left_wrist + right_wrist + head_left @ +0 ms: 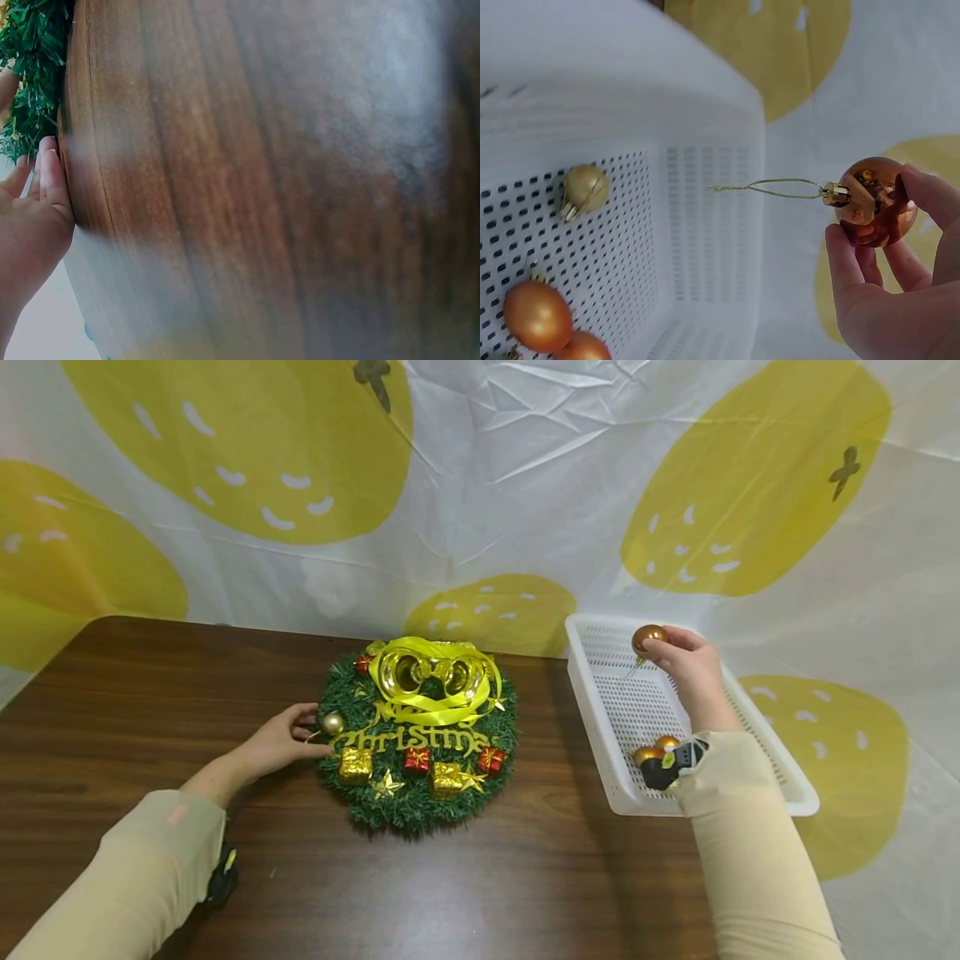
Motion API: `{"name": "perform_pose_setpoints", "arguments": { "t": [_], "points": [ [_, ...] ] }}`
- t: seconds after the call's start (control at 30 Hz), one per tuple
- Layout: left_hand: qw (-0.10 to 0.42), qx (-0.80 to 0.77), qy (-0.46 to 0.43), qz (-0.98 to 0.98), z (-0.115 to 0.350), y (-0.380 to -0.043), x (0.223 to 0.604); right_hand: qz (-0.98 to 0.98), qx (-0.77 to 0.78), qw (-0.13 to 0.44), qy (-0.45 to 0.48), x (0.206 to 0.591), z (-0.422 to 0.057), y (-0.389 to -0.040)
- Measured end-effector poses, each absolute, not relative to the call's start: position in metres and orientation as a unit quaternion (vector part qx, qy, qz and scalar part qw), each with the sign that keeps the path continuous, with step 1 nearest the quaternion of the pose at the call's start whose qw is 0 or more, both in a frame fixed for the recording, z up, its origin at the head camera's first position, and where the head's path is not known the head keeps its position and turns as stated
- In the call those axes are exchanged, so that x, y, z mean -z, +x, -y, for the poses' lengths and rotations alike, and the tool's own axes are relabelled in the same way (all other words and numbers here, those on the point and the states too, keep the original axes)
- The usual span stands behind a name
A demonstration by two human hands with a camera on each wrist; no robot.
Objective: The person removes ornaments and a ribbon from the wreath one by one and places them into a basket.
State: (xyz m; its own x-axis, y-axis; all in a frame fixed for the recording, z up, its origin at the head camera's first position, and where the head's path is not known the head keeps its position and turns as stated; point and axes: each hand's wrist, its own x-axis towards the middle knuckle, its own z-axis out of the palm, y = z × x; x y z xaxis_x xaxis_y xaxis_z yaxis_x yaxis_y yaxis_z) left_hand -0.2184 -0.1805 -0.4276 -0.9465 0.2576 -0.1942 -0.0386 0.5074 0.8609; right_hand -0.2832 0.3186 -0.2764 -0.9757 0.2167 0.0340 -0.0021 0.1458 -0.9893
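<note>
Above the far part of a white basket, my right hand pinches a shiny copper-coloured Christmas bauble between thumb and fingers. The bauble's gold cap and thin string loop point away from the palm. My left hand touches the left edge of a green wreath, its fingers extended and thumb apart. A small pale-gold bauble sits at that edge, close to the fingertips. Gold "Christmas" lettering, yellow ribbon with gold bells, small gift boxes and stars decorate the wreath.
Inside the basket lie matte orange baubles and a smaller pale-gold ball. Its perforated walls stand on the right of the brown wooden table. Behind hangs a white cloth printed with yellow fruit shapes.
</note>
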Motion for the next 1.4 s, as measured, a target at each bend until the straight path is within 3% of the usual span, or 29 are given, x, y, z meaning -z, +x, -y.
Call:
{"name": "perform_pose_setpoints", "arguments": {
  "t": [0.23, 0.57, 1.4],
  "points": [
    [0.15, -0.487, 0.066, -0.858, 0.181, -0.218, 0.427, 0.79, -0.6, 0.075, -0.098, 0.287, -0.334, -0.282],
    [0.136, -0.488, 0.076, -0.859, 0.183, -0.219, 0.431, 0.84, -0.523, 0.017, -0.145, 0.297, -0.347, -0.28],
    [0.147, -0.486, 0.069, -0.859, 0.182, -0.218, 0.428, 0.848, -0.494, -0.082, -0.175, 0.3, -0.351, -0.276]
  ]
}}
